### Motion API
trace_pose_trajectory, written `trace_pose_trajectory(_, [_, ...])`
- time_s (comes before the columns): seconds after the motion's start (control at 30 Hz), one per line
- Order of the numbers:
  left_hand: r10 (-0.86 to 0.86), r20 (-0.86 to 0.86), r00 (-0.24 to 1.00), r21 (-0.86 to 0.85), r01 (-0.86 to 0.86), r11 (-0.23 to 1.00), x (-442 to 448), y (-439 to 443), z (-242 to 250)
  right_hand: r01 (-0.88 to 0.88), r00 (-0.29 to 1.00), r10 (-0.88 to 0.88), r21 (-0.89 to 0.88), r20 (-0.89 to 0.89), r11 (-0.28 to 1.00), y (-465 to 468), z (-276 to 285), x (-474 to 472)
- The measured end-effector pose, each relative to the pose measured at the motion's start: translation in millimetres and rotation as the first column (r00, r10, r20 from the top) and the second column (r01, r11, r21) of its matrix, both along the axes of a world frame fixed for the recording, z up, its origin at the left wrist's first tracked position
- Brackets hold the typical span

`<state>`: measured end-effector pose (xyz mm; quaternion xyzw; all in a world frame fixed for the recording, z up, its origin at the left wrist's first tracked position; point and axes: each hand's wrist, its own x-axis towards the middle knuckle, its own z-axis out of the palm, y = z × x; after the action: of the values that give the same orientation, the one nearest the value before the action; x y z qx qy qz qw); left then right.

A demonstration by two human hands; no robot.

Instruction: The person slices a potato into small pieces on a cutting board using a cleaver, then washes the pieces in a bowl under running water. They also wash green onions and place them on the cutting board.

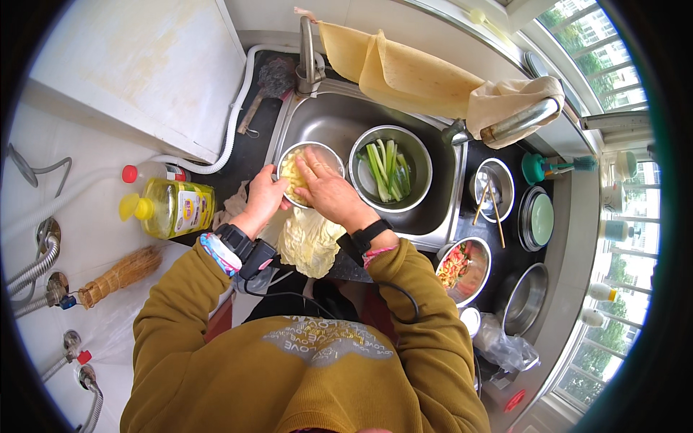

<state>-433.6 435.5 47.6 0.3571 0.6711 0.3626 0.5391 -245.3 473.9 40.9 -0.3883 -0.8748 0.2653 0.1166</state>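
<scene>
A small metal bowl (340, 157) with pale yellow chopped pieces (292, 178) is at the left side of the steel sink (319, 113). My left hand (264, 194) grips its left rim, thumb toward the contents. My right hand (335, 189) lies across the bowl, its fingers slightly spread over the pieces, hiding part of them. Pale cabbage leaves (308, 243) lie just below the bowl, at the counter's near edge. To the right, a larger metal basin (422, 187) stands in the sink and holds cut green stalks (387, 168).
Right of the sink are a bowl of red and green chopped food (479, 270), a bowl with chopsticks (506, 189), stacked plates (541, 219) and an empty basin (522, 303). A yellow detergent bottle (184, 208) stands left. A faucet (307, 59) and hanging yellow cloth (400, 70) border the back.
</scene>
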Motion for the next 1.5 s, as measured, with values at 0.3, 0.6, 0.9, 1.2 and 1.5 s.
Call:
trace_pose_trajectory(0.3, [-0.04, -0.051, 0.998, -0.055, 0.037, 0.998, -1.3, 9.6, 4.8, 0.007, 0.998, -0.012, -0.073, -0.062, 0.997, 6.5, -12.8, -2.5])
trace_pose_trajectory(0.6, [-0.052, -0.156, 0.986, -0.033, 0.047, 0.998, -6.4, 21.2, -0.6, 0.013, 0.991, -0.03, -0.133, -0.129, 0.991, 12.7, -28.3, -9.5])
trace_pose_trajectory(0.9, [-0.105, -0.249, 0.963, -0.057, 0.094, 0.994, -5.3, 31.1, 7.3, 0.011, 0.98, -0.048, -0.187, -0.195, 0.982, 15.5, -35.9, -12.3])
trace_pose_trajectory(1.2, [-0.161, -0.348, 0.924, -0.074, 0.145, 0.987, -1.9, 43.8, 13.6, 0.039, 0.969, -0.093, -0.23, -0.23, 0.972, 17.6, -39.8, -12.9])
trace_pose_trajectory(1.5, [-0.259, -0.45, 0.855, -0.128, 0.226, 0.966, -0.6, 55.5, 22.6, 0.051, 0.945, -0.136, -0.276, -0.299, 0.96, 15.7, -44.0, -17.5])
